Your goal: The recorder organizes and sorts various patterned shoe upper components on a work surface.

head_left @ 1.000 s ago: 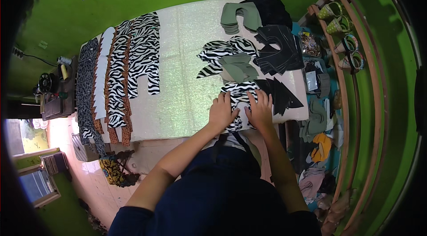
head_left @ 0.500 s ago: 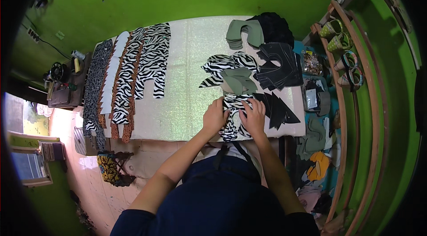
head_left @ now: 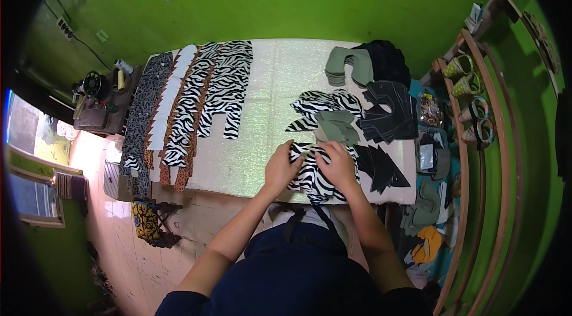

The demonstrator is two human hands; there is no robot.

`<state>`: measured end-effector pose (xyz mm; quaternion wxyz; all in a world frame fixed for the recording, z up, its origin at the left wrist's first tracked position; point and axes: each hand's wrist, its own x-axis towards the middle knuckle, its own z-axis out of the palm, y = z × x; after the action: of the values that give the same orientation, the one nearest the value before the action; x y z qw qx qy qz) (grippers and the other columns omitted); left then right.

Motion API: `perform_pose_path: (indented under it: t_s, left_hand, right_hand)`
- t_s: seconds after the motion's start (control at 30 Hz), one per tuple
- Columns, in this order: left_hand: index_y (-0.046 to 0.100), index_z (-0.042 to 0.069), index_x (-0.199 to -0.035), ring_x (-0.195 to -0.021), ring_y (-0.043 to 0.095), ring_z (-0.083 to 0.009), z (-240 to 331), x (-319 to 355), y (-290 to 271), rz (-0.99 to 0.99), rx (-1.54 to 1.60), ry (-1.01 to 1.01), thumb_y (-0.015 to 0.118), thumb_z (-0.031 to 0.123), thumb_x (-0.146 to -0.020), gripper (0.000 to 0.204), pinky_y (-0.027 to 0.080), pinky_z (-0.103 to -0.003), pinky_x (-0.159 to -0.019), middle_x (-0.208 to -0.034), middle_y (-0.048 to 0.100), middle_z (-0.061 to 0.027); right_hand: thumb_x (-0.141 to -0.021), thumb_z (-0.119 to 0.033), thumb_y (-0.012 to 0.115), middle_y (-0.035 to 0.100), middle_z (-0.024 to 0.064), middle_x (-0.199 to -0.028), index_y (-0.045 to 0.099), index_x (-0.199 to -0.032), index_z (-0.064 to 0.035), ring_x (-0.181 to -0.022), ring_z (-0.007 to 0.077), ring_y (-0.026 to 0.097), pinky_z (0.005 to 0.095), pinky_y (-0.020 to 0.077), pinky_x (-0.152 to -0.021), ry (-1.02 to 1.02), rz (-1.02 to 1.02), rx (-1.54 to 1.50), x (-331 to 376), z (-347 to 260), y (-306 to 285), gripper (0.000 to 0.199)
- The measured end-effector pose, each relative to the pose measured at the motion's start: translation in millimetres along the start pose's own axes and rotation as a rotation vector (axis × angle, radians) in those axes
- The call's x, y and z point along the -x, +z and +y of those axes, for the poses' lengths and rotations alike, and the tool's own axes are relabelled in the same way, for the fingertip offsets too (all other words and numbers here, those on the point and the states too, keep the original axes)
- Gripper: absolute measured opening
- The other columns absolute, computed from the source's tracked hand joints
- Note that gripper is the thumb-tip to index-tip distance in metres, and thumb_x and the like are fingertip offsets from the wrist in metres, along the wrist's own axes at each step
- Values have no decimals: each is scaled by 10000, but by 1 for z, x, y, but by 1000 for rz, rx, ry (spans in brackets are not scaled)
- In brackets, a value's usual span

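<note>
At the table's near edge, both hands are on a zebra-print fabric piece (head_left: 308, 174). My left hand (head_left: 281, 166) grips its left side, with the thumb across the print. On the right side, my right hand (head_left: 337, 167) has its fingers curled over the upper edge. Part of the fabric lies hidden beneath the hands. Just beyond them are green cut pieces (head_left: 336, 126), overlapping a zebra-print pile (head_left: 319, 103). Black pointed pieces (head_left: 376, 168) lie to the right of my right hand.
Black cut pieces (head_left: 390, 113) and a stack of green curved pieces (head_left: 350, 66) occupy the far right of the table (head_left: 277, 89). Overlapping strips of zebra (head_left: 228, 86), white and spotted fabric line the left. A wooden rack (head_left: 497, 155) holding small shoes stands right.
The zebra-print piece under my hands now lies broader and covers more of the near edge. My hands have shifted slightly on it. The whole view has moved a little.
</note>
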<state>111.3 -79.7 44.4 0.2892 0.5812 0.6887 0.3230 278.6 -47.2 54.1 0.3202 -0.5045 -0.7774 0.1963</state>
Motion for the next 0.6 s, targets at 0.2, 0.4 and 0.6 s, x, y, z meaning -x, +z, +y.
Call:
perform_pose_path:
  t_s: [0.2,0.4,0.6]
  left_hand:
    - [504,7,-1174,-874,588,-311,-65,-24,-45,45,-203,-32,694,236,-731,533,478,-380,-747,-999,579,-169]
    - [485,15,-1174,-990,508,-335,-103,-37,-53,40,-334,-34,705,235,-707,561,456,-392,-811,-1115,503,-175]
    - [499,23,-1146,-975,502,-332,-113,-41,-56,21,-385,46,703,279,-710,545,440,-395,-828,-1128,490,-169]
  right_hand:
    - [-766,-225,620,569,71,-907,628,-973,-80,-881,251,544,366,448,-754,-131,-106,53,-33,-12,81,253]
    - [-748,-222,649,540,74,-997,618,-1019,-83,-1008,241,478,356,378,-863,-137,-205,155,-49,-18,130,306]
    - [-730,-196,626,517,114,-1089,613,-1024,-85,-1121,275,428,429,319,-940,-127,-122,320,-57,-14,121,315]
